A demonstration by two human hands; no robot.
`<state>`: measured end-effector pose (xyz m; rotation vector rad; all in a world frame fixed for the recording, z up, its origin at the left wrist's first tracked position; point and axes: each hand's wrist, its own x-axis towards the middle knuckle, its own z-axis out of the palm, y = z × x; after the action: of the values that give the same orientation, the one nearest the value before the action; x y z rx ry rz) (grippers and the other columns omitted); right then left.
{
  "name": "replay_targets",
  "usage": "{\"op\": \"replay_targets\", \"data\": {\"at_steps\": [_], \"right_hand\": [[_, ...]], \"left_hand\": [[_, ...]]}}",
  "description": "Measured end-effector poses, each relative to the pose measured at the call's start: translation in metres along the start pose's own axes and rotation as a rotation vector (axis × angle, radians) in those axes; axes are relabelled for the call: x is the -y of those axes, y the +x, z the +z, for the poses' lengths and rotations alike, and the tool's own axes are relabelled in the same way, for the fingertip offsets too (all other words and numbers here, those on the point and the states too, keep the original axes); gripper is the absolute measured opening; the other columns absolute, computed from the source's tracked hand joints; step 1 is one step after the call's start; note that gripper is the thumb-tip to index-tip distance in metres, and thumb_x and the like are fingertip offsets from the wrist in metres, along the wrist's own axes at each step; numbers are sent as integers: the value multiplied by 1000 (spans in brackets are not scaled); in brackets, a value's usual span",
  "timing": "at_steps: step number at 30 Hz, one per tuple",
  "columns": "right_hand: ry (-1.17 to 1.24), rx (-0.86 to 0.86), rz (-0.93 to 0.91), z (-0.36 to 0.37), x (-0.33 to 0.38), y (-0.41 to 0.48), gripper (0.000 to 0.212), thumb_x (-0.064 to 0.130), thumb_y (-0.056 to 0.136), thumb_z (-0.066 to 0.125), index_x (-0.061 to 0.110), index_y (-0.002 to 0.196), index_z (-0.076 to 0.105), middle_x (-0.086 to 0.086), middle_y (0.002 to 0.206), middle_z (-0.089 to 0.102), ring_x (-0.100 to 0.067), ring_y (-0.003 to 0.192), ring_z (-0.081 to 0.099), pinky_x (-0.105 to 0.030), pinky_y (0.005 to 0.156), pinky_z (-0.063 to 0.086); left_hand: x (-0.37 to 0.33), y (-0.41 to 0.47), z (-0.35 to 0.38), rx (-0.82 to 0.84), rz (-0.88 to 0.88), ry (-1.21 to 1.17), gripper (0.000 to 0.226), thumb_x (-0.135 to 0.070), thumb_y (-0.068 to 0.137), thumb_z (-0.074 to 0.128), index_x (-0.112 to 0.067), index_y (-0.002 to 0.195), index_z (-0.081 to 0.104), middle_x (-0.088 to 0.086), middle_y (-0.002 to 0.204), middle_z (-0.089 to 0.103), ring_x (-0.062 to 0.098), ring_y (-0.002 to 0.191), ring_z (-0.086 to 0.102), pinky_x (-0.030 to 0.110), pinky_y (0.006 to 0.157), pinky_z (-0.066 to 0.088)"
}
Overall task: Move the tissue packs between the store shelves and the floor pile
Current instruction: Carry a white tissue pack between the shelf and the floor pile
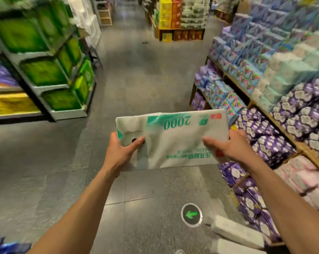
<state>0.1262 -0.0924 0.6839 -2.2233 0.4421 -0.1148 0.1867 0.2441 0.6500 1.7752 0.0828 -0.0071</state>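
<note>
I hold one white pack [173, 142] in both hands, out in front of me and above the aisle floor [136, 79]. My left hand [118, 151] grips its left end with the thumb pressed on top. My right hand [228, 145] grips the right end the same way, and the fingers [236, 133] wrap over the edge and go underneath, where I cannot see them. The pack lies nearly flat, and its green "2000" print reads upside down to me.

The shelves [276, 110] on my right are stacked with purple, blue, pale green and pink packs. Two more white packs [235, 233] lie on the floor at their foot, low on my right. Just left of those is a round marker [191, 215] with a green arrow. The left shelf [45, 70] holds green boxes, which are blurred.
</note>
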Motion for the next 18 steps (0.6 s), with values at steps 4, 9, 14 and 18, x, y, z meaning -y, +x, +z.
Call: {"op": "replay_targets", "data": {"at_steps": [4,9,14,18], "right_hand": [[142,70,-125,18,49,57,100,90,43,74,16,110,72,-2,101,75,-18,94,72,-34,70,60],[352,169,-251,54,134,144,85,68,53,88,15,115,66,1,105,76,-18,97,74,-38,73,63],[417,313,-400,108,228,208,68,38,71,86,15,126,54,4,112,70,-12,100,68,-21,66,58],[465,431,-466,171,294,244,59,25,78,84,15,127,53,2,111,70,-7,94,69,-20,62,57]], "left_hand": [[-27,40,-31,-93,32,-25,68,-47,65,91,-19,115,53,-1,111,66,14,103,66,31,81,55],[-61,95,-70,-279,73,-41,73,-55,55,83,-23,113,52,-4,106,67,10,96,67,26,73,54],[-76,144,-137,-436,84,-70,87,-61,51,84,-27,126,55,-3,115,68,13,104,67,36,84,58],[-82,174,-194,-547,86,-89,68,-53,59,83,-28,118,59,-2,111,70,13,100,68,27,73,57]]}}
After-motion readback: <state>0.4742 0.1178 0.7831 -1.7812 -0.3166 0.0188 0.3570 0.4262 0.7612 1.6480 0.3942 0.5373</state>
